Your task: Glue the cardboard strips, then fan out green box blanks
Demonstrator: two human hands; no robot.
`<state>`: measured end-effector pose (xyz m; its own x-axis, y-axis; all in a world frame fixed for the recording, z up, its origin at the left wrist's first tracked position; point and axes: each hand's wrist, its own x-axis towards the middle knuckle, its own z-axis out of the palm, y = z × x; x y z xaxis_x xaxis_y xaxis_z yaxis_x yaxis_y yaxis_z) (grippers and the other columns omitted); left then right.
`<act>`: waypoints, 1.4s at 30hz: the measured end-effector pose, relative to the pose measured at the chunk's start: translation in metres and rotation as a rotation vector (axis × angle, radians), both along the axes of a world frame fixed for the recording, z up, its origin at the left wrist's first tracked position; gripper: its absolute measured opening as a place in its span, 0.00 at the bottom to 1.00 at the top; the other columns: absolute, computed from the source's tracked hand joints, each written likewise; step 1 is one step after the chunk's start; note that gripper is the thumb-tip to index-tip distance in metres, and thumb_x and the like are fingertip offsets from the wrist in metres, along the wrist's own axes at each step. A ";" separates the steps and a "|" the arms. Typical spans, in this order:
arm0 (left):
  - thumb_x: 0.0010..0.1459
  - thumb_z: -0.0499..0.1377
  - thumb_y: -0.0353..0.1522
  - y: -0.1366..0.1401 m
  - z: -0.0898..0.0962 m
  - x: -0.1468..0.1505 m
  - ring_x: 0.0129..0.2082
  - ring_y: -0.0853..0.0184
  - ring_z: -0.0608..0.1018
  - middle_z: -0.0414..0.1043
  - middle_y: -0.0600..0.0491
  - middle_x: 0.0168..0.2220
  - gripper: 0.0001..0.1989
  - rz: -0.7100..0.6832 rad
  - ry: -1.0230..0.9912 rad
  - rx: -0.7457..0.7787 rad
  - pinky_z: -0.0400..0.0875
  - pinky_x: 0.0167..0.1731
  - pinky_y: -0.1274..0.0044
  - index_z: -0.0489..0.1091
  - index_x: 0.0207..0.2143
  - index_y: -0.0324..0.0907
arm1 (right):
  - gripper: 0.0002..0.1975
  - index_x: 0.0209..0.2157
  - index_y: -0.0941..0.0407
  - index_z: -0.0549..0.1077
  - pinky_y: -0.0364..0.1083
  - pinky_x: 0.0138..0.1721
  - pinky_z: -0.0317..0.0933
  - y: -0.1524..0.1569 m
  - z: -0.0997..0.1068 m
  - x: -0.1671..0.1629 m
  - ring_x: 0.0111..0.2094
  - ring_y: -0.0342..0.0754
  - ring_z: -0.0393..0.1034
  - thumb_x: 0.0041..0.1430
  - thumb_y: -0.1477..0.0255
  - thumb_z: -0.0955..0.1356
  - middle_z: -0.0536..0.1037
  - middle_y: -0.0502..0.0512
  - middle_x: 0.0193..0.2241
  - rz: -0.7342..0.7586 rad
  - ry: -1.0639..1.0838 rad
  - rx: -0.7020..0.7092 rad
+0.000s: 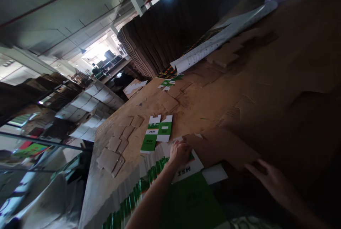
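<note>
Near the middle, my left hand (pixel 181 152) has its fingers curled at the top edge of a flat green-and-white printed box blank (pixel 194 193). A brown, unprinted cardboard blank (pixel 221 145) stretches from beside that hand to the right. Its right-hand edge lies at the thumb and fingers of my right hand (pixel 262 174), which grip it there; dimness partly hides the fingertips. Left of my left forearm runs a long row of overlapping green-and-white box blanks (pixel 144 177). Just beyond, two printed panels of a box blank (pixel 150 138) lie flat on the table.
Brown cardboard offcuts (pixel 114 143) lie on the left of the wooden table (pixel 99 172). Further back are a curled white printed sheet (pixel 221 41) and a tall stack of dark cardboard (pixel 160 30). White wrapped bundles (pixel 87 99) stand past the table's left edge.
</note>
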<state>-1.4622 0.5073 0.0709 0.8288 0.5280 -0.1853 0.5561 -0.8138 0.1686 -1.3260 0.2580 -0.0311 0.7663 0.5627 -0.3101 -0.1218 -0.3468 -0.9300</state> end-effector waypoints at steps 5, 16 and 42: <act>0.68 0.42 0.34 0.001 -0.001 0.000 0.42 0.63 0.76 0.78 0.52 0.40 0.19 0.143 -0.018 0.008 0.66 0.44 0.74 0.73 0.47 0.46 | 0.18 0.41 0.52 0.80 0.52 0.51 0.67 0.022 0.005 -0.026 0.48 0.57 0.75 0.55 0.60 0.64 0.80 0.58 0.47 0.333 -0.349 0.174; 0.57 0.59 0.42 -0.002 -0.003 -0.008 0.47 0.60 0.71 0.73 0.53 0.45 0.17 -0.029 0.078 0.020 0.63 0.50 0.69 0.74 0.48 0.50 | 0.21 0.52 0.54 0.75 0.55 0.57 0.61 0.039 -0.015 -0.045 0.58 0.55 0.66 0.64 0.68 0.59 0.73 0.62 0.56 0.696 -0.546 0.186; 0.68 0.40 0.37 0.010 -0.001 0.009 0.56 0.60 0.69 0.67 0.45 0.55 0.22 0.305 -0.211 -0.060 0.63 0.55 0.69 0.63 0.58 0.41 | 0.31 0.58 0.57 0.68 0.55 0.54 0.64 0.036 0.065 0.016 0.57 0.60 0.66 0.58 0.56 0.60 0.73 0.63 0.56 0.269 -0.148 0.200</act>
